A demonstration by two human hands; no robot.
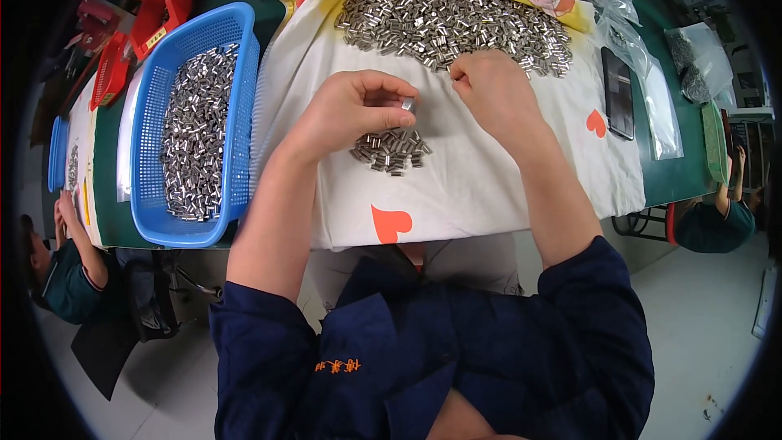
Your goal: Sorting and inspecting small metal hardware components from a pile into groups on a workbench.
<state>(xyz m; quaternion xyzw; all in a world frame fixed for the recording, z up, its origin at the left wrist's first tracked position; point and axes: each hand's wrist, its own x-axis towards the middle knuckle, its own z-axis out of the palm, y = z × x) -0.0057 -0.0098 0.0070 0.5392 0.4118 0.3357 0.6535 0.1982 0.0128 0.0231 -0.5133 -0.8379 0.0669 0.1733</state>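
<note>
Small shiny metal cylinders lie in a large heap (448, 16) at the far side of a white cloth (472, 195) with red hearts. My left hand (350, 110) pinches one metal cylinder (409, 103) between thumb and fingertips. Just below that hand, on the cloth, sits a smaller pile of cylinders (393, 155). At the near edge of the large heap, my right hand (497, 94) has its fingers curled and closed. Whatever lies between those fingertips is too small and too hidden to make out.
To the left stands a blue perforated basket (244, 73) holding many similar cylinders. Red bins (163, 4) are at the far left. A black phone (617, 94) lies on the right, beside clear plastic bags (656, 106). Other people (77, 277) sit at both sides.
</note>
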